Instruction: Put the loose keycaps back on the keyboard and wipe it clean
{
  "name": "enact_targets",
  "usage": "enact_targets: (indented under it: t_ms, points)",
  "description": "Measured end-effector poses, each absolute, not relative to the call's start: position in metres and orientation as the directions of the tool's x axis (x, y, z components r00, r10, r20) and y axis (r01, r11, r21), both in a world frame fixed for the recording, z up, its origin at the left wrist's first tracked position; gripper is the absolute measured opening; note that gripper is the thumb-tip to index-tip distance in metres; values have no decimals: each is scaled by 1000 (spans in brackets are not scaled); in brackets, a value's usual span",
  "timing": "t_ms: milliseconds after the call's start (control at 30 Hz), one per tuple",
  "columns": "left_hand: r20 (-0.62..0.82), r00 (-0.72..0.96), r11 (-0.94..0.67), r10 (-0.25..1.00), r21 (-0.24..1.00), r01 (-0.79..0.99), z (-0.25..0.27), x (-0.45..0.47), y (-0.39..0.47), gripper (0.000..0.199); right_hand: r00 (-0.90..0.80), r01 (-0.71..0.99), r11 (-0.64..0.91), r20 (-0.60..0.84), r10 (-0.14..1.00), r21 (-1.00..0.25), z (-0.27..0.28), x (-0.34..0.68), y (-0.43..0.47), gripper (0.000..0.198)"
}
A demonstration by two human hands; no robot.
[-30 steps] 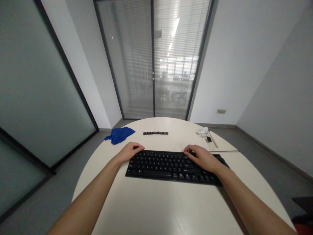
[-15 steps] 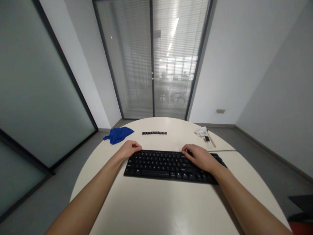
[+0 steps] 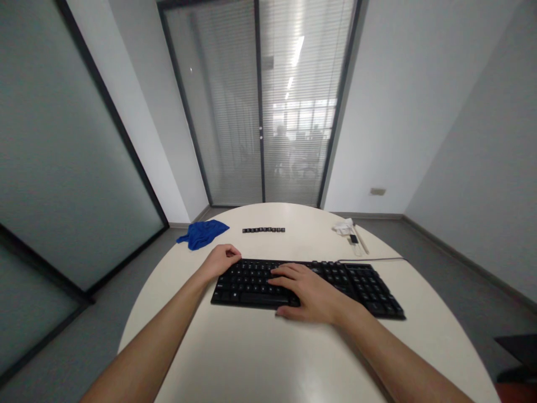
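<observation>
The left grip [image 3: 218,261] is a bare human hand with a slender thumb and forefinger, its other fingers largely hidden. The right grip [image 3: 308,290] is bare too, showing a thumb and several slim, tapering fingers [image 3: 283,272] with rounded tips; the nails are too small and blurred to make out. Both run into narrow wrists. The left forearm [image 3: 168,330] and right forearm [image 3: 390,347] are likewise bare, smooth and softly rounded in outline, each broadening toward the elbow until the view's lower edge cuts it off.
</observation>
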State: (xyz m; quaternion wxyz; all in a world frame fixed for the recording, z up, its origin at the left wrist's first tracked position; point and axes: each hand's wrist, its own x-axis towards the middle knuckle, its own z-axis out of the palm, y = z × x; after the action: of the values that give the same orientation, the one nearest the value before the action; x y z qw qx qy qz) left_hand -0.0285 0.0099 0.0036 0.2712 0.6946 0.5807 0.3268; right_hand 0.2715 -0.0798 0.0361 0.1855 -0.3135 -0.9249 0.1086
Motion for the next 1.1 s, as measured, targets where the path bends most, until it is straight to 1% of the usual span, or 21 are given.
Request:
enact_targets:
  t_ms: [133, 233, 400, 567, 767, 833, 933, 1100]
  points:
    - [231, 46, -200, 972, 704, 681, -3, -30, 17, 23, -734, 543, 776, 267, 624, -321, 35, 269, -79, 56]
    - [258, 9, -187, 966, 676, 713, -6, -29, 28, 29, -734, 542, 775, 265, 625, -325, 38, 270, -79, 55]
    - [227, -13, -127, 974, 594, 794, -7, -23, 54, 34, -734, 537, 778, 273, 621, -326, 38, 271, -78, 54]
    - [200, -16, -77, 980, 446, 892, 1, -18, 78, 42, -735, 527, 782, 284, 616, -333, 37, 271, -77, 54]
    - [189, 31, -86, 982, 288, 954, 9, -9, 92, 48, -739, 514, 786, 288, 609, -344, 35, 272, -76, 55]
    - [186, 38, -86, 982, 255, 963, 9, -5, 95, 46, -736, 512, 787, 295, 609, -344, 34, 272, -76, 56]
    - [182, 38, -79, 982, 223, 972, 8, 0, 97, 38, -736, 511, 788, 299, 608, -344, 34, 272, -76, 56]
    - [185, 9, -49, 983, 215, 975, 12, -1, 92, 26, -736, 514, 784, 290, 612, -348, 35, 272, -75, 57]
